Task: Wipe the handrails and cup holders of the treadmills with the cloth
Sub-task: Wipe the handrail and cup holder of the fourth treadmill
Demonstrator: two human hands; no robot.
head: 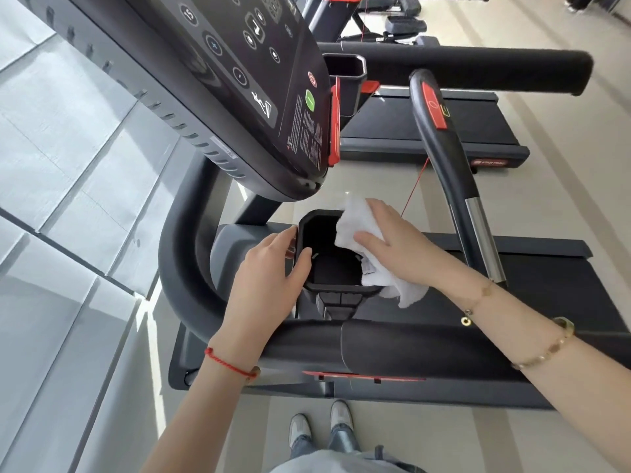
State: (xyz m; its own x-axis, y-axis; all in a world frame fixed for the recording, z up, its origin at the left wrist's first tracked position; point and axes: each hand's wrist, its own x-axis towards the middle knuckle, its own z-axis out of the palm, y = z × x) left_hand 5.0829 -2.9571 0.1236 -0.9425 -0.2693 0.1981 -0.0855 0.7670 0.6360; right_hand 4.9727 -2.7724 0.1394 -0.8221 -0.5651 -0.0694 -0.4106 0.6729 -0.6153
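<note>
The left hand [269, 268] gripped the black cup holder's [333, 271] near rim, while the right hand [399, 244], fingers flat, pressed the white cloth [355, 223] onto its far edge.

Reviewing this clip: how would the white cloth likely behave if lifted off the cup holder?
The white cloth probably flops: it drapes over the cup holder rim and hangs in folds past the right hand. It looks light and unlikely to slip, given its towel-like nap.

white cloth [355, 230], black cup holder [333, 268], red wrist string [227, 362]
</note>
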